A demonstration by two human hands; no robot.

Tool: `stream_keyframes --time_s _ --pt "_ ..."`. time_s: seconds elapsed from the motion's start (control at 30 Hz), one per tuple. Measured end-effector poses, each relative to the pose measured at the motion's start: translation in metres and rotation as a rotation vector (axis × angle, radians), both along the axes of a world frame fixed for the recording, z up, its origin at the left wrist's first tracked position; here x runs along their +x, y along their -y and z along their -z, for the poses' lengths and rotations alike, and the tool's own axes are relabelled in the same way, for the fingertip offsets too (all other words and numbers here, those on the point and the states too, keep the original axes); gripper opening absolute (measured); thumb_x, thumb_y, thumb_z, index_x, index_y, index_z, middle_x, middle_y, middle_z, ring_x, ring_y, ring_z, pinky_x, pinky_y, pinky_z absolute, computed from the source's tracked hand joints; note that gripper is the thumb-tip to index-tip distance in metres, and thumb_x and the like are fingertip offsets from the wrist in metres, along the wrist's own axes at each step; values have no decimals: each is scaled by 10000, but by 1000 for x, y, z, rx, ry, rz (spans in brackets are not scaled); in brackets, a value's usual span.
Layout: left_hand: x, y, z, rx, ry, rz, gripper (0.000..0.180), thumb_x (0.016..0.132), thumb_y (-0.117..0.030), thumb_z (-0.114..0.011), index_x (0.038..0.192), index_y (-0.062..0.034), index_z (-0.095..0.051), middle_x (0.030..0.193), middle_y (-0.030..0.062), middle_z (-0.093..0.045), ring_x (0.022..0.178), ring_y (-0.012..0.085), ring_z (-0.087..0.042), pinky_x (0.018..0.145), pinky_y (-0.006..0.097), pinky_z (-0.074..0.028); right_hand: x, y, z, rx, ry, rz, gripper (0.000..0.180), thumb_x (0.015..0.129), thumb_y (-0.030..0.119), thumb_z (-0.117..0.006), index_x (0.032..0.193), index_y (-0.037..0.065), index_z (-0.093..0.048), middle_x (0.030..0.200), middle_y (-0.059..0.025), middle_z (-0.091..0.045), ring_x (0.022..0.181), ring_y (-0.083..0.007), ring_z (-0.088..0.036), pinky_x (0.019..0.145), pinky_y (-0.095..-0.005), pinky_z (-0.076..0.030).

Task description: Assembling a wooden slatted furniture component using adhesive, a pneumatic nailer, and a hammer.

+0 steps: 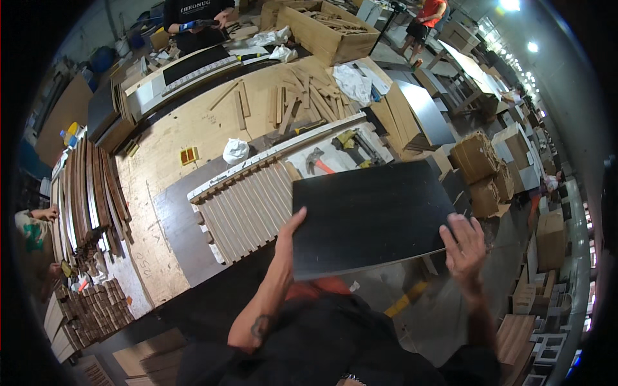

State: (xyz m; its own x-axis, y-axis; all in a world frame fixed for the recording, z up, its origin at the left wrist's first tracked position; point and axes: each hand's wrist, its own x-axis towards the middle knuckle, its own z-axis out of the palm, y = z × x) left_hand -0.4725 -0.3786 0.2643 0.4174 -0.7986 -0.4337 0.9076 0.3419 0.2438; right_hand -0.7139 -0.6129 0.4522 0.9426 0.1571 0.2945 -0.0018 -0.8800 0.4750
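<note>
A table (177, 132) spreads toward ten o'clock; toward four, a black board (370, 219) hangs between the left hand (288, 239), clasping its nine-o'clock edge, and the right hand (465, 248), gripping at three, fingers fanned; the step seems board handling, the next move needing even support

We see a plain black top (335, 334) at six o'clock, its loose right sleeve (471, 367) between four and five. A band of red-orange cloth (322, 287) shows at the top's twelve o'clock edge. We make out a silvery linked chain (351, 377) near six, and a rounded dark marking (261, 326) toward seven on the left forearm (267, 302). Both hands are bare.
</note>
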Motion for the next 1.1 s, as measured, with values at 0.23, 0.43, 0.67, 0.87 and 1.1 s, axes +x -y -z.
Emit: stream_keyframes --time_s 0.23,0.43,0.67,0.87,1.1 --pt "-50 -54 22 159 167 -285 483 835 -297 -736 1178 24 -626 1081 175 -694 967 304 -692 876 458 -567 -55 -58 144 2747 438 -290 914 806 211 -761 1532 112 -215 1456 -113 -429 1309 -320 -479 1085 -526 -411" --pt "-94 -51 21 245 479 -216 558 863 -285 -730 1312 -5 -551 1204 155 -656 1048 245 -656 934 387 -527 -48 -99 153 2195 474 38 478 852 97 -761 1278 11 -560 1190 -93 -622 1115 -207 -581 958 -356 -465" --pt "-219 102 -173 -5 2409 198 719 970 -582 -433 1486 -81 -405 1581 189 -298 1482 326 -263 1200 556 -176 -108 -71 94 2984 726 300 383 936 172 -681 1278 28 -586 1238 -105 -629 1172 -199 -565 1006 -377 -450" --pt "-295 204 -189 -287 2813 191 780 961 -700 -143 1589 -239 -174 1653 73 -138 1525 253 -122 1244 503 -48 -164 -68 137 1927 282 -11 467 939 60 -615 1383 46 -475 1333 -97 -567 1258 -221 -530 1036 -398 -457" --pt "-280 219 -209 -213 2898 155 818 940 -736 -178 1574 -222 -242 1570 101 -361 1455 302 -327 1233 536 -114 -198 -78 107 2355 462 -24 266 903 50 -692 1153 -18 -632 1080 -71 -684 964 -158 -654 867 -316 -529"
